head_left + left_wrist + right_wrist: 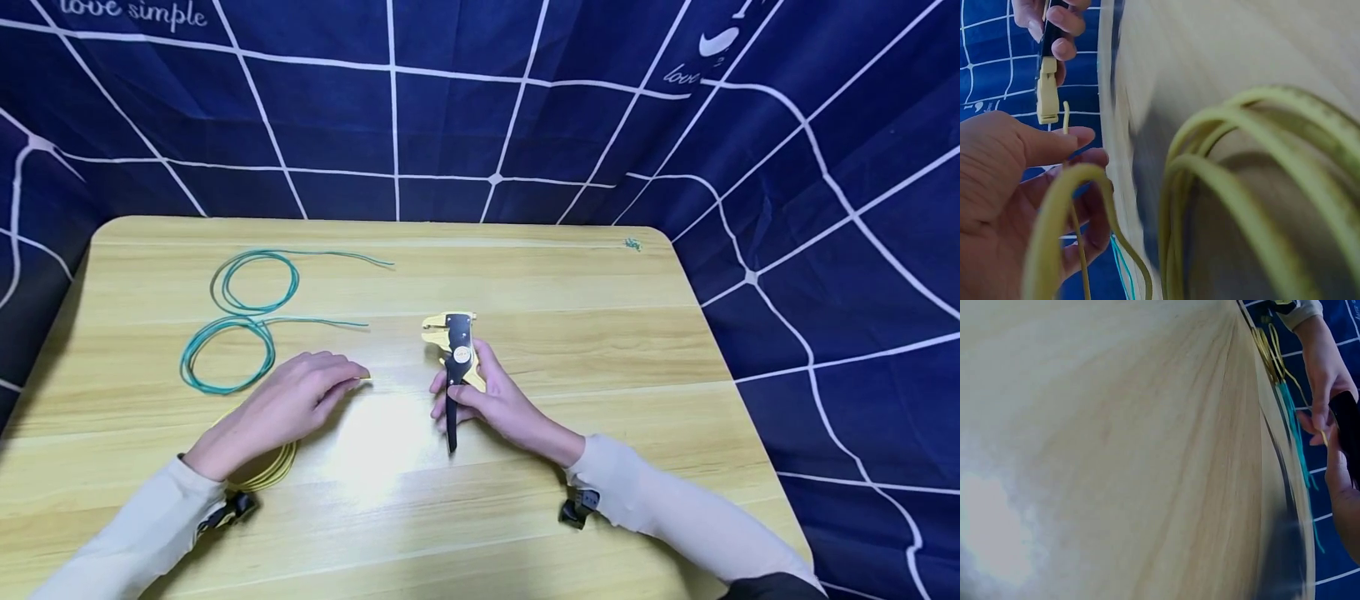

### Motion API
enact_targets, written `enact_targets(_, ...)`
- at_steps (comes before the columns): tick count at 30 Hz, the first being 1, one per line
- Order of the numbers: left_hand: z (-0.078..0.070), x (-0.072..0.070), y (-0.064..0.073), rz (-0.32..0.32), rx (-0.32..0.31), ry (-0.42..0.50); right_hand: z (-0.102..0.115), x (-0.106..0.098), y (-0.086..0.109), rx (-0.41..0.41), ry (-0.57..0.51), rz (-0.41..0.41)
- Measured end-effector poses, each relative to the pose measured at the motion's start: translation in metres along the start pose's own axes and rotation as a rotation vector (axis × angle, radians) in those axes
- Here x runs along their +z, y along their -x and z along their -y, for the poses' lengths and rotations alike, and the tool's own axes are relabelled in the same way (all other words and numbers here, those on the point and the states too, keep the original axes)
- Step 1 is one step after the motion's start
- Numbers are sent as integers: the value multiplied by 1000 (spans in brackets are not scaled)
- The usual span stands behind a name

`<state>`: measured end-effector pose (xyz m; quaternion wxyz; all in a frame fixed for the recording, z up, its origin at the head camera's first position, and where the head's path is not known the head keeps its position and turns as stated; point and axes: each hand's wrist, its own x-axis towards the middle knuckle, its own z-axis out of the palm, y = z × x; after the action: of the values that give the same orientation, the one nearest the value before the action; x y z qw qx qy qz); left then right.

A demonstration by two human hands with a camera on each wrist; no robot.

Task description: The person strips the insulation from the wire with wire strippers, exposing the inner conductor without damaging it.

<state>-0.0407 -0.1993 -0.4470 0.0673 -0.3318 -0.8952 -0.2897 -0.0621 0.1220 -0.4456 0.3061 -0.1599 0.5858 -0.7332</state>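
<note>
My left hand (303,396) pinches a yellow wire (1066,119) between thumb and fingers, with a short end poking out past the fingertips. The rest of that wire lies in a loose yellow coil (273,473) under and beside the left wrist. To the right, my right hand (495,396) grips a wire stripper (459,346) with a black body and pale yellow jaws and trigger. Its jaws face left, towards the wire end, with a gap between them. In the right wrist view the stripper's black handle (1349,434) partly hides the fingers.
Two coils of green wire, a far one (258,279) and a nearer one (228,354), lie on the left of the wooden table (585,333). A small heap of tiny green pieces (633,244) sits near the far right corner. Blue gridded cloth (450,125) hangs behind.
</note>
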Motion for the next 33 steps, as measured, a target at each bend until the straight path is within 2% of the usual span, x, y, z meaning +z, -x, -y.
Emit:
enact_targets(6,2,-3,0,96,12,-31,5,-9,1,-16,-10,-16)
enact_targets(11,3,-7,3,120,17,-61,10,-14,1,-45,-7,-24)
enact_targets(23,-2,-19,10,198,-67,-84,2,-16,2,-21,-48,-43)
enact_targets(28,-4,-26,14,205,-90,-77,-1,-18,4,-19,-42,-44)
enact_targets(33,-5,-32,16,166,-111,-52,0,-21,9,-23,-34,-44)
